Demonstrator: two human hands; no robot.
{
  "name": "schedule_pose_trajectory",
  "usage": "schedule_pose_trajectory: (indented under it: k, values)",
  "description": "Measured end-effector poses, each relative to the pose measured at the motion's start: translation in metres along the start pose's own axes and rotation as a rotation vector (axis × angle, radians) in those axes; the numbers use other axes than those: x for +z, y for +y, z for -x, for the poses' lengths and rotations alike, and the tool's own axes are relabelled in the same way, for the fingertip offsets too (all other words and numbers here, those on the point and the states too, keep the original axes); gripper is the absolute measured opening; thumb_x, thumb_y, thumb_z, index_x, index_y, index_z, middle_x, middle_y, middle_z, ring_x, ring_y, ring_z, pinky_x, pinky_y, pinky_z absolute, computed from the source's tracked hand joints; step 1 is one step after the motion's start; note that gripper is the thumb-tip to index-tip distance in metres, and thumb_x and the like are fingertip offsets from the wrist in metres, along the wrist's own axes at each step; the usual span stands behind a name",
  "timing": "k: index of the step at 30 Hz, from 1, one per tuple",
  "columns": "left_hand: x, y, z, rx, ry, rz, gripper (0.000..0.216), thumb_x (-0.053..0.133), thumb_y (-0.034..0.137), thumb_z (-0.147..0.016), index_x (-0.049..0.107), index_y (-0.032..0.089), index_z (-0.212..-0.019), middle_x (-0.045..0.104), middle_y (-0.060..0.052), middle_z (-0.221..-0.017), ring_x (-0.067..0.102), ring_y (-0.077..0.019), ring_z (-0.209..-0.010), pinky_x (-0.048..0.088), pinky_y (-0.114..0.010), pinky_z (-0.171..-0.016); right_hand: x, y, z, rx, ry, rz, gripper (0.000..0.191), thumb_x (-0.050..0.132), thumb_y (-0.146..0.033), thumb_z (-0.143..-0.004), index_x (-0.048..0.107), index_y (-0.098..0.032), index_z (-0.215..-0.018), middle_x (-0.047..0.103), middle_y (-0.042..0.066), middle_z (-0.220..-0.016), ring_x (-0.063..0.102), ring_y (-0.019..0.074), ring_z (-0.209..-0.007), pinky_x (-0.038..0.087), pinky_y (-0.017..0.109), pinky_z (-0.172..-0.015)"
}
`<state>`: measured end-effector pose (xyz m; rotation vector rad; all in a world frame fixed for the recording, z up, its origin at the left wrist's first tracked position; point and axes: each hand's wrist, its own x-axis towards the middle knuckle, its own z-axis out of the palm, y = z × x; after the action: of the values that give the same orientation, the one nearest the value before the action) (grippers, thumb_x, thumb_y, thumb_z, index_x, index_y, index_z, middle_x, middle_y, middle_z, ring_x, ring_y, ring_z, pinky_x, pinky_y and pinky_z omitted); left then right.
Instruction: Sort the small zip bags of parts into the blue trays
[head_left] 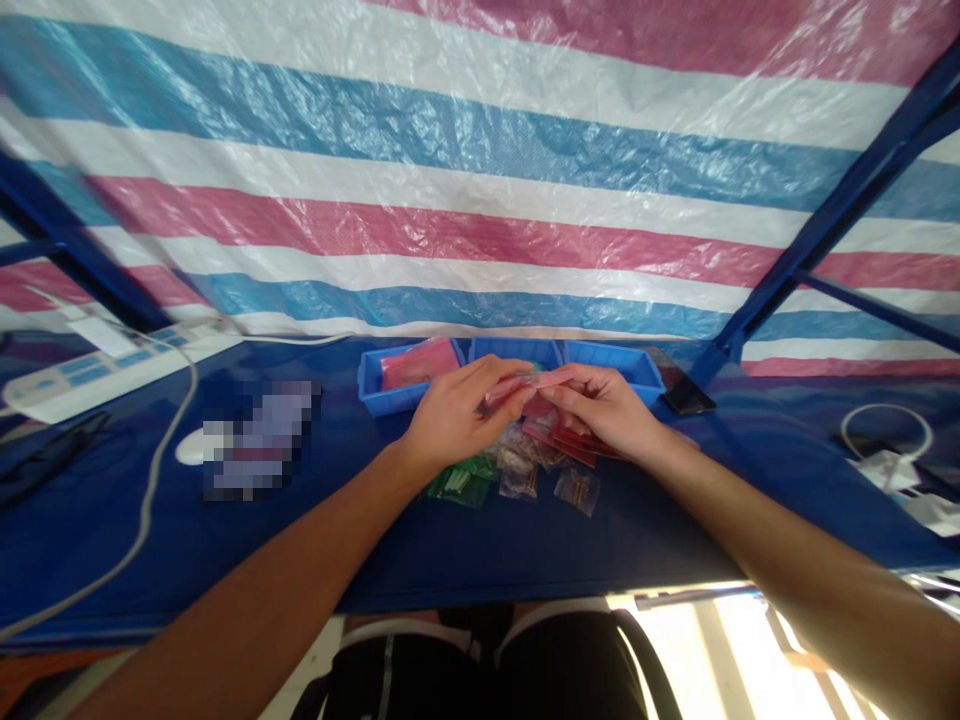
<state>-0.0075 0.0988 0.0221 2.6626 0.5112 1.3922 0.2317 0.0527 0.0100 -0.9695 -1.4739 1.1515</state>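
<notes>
Between my two hands is a small pinkish-red plastic bag, held above the heap on the blue table. My left hand pinches its left end, while the fingers of my right hand are closed on the right end. What the bag contains is too small to make out. Beneath my hands lie several red plastic bags, clear bags with small metal parts and a green bag. Closer to me rests one clear bag with brass-coloured pieces.
Behind my hands stand three blue bins; the left bin holds pink bags. A dark phone lies right of them. To the left are a blurred-out flat object, a white mouse-like item, a power strip and its white cable.
</notes>
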Motion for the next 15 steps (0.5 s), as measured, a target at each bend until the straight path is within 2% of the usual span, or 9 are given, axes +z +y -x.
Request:
schedule_pose_trajectory:
  k: [5,9,12,15]
  values:
    - [-0.0007,-0.0029,-0.0002,-0.052,-0.121,-0.022,0.039,0.066,0.037,-0.106,0.063,0.02,-0.14,0.077,-0.01,-0.128,0.076,-0.0231,-0.111,0.06,-0.034,-0.094,-0.0004,-0.0031,0.0005,0.024,0.053,-0.004,0.043,0.08,-0.056,-0.093,0.08,-0.019,-0.113,0.055,-0.007,-0.056,0.039,0.0082,-0.044,0.025,0.024,-0.044]
    - [0.0018,-0.0059,0.0031,-0.098,-0.257,-0.086,0.037,0.063,0.04,-0.108,0.062,0.022,-0.14,0.079,-0.008,-0.124,0.079,-0.0246,-0.105,0.061,-0.033,-0.086,-0.0006,-0.0023,0.0005,0.055,0.071,0.015,0.043,0.081,-0.057,-0.093,0.08,-0.019,-0.113,0.054,-0.007,-0.056,0.034,0.0074,-0.043,0.02,0.024,-0.043]
    - [0.0039,-0.0073,0.0052,-0.071,-0.225,-0.096,0.036,0.063,0.039,-0.108,0.062,0.022,-0.139,0.079,-0.008,-0.122,0.079,-0.0243,-0.102,0.061,-0.033,-0.086,0.0004,-0.0011,0.0002,0.063,0.074,-0.007,0.04,0.082,-0.056,-0.092,0.08,-0.02,-0.108,0.052,-0.007,-0.056,0.032,0.0075,-0.043,0.019,0.025,-0.043]
    - [0.0043,-0.0074,0.0035,-0.014,-0.148,-0.054,0.041,0.065,0.035,-0.106,0.06,0.021,-0.145,0.074,-0.012,-0.131,0.074,-0.0268,-0.119,0.061,-0.04,-0.101,0.0018,-0.0009,-0.0008,0.054,0.087,-0.075,0.038,0.084,-0.055,-0.09,0.08,-0.02,-0.106,0.05,-0.007,-0.056,0.032,0.0081,-0.045,0.019,0.025,-0.044]
